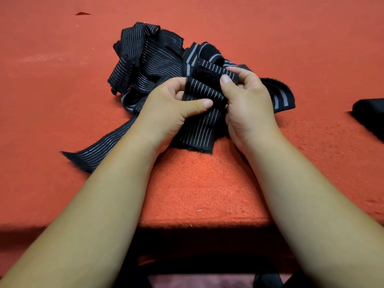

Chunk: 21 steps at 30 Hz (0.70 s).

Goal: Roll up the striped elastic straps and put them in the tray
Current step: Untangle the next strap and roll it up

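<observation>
A black elastic strap with thin white stripes (202,91) is held up between both hands, its upper end curled into the start of a roll and its loose end (199,134) hanging down to the table. My left hand (166,107) grips its left side, thumb pressed across the front. My right hand (247,100) pinches the rolled part from the right, thumb on top. Behind them lies a tangled pile of several striped straps (145,59); one strap's tail (93,150) trails out to the left.
The table is covered with an orange-red felt cloth (207,183), its front edge close to my body. A black object (369,117), cut off by the frame, sits at the right edge. A wide-striped strap (280,98) lies right of my right hand.
</observation>
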{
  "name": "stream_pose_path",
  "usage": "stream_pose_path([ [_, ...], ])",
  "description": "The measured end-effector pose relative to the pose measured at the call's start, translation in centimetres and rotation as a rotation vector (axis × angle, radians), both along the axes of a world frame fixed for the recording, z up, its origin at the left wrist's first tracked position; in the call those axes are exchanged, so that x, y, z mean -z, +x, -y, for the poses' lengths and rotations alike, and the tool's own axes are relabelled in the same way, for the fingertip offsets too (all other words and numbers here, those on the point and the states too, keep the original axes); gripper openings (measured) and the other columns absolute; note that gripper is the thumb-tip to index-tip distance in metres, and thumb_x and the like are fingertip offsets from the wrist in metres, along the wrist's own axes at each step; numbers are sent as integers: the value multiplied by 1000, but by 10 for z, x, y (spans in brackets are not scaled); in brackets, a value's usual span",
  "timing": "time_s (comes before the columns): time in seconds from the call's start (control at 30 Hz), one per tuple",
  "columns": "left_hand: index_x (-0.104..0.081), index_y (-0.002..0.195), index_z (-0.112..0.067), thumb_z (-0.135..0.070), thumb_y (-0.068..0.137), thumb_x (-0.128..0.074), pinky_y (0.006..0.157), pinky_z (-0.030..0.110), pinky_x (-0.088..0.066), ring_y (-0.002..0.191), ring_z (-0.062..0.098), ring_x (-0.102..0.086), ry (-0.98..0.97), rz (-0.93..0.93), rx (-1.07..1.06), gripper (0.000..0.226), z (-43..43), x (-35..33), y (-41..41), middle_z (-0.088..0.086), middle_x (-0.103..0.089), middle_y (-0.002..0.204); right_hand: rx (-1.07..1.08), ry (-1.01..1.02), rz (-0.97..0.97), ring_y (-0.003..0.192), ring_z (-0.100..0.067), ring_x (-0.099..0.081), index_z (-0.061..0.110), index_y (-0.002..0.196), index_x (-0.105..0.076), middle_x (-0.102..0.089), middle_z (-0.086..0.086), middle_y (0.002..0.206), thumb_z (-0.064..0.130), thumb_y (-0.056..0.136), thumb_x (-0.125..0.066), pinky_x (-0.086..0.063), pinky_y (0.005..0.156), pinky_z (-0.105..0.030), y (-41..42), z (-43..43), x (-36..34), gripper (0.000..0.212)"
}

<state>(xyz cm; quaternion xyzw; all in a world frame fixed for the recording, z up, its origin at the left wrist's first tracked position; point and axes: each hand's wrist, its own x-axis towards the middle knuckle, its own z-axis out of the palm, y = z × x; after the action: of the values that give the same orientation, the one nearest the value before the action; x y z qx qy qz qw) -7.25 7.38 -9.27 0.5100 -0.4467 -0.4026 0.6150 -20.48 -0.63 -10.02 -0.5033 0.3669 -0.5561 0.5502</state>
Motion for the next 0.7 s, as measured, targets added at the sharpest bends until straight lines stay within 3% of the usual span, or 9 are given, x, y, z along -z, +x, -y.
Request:
stream_pose_path([
  [0.17,-68,128,-1,13,86,-77,100,48,-62,108,34,-77,13,11,28,46,1,-2,0,22,-79,116,7,3,2,109,-45,-73,30,113,-70,-75,-19,109,32,83,-71,-58,97,-65,0,2,0,30],
  [0.33,-71,127,-2,-6,97,-77,97,41,-61,108,30,-78,1,-68,15,31,1,-2,-2,16,-80,116,-1,-1,1,108,-45,-74,30,112,-72,-75,-24,112,31,83,-72,-59,97,-65,0,2,-1,29],
  [0.5,-65,135,0,8,91,-76,94,43,-63,108,34,-77,39,-109,35,46,1,-3,2,21,-78,120,-13,-4,-7,108,-42,-75,32,111,-72,-74,-24,118,33,83,-72,-59,97,-64,0,1,-2,28],
  [0.7,-64,141,-10,21,85,-70,97,46,-63,110,34,-76,79,-46,91,64,-1,-5,4,26,-75,125,-10,14,48,110,-45,-73,30,113,-71,-73,-26,119,28,84,-71,-59,95,-67,-1,1,-4,29],
])
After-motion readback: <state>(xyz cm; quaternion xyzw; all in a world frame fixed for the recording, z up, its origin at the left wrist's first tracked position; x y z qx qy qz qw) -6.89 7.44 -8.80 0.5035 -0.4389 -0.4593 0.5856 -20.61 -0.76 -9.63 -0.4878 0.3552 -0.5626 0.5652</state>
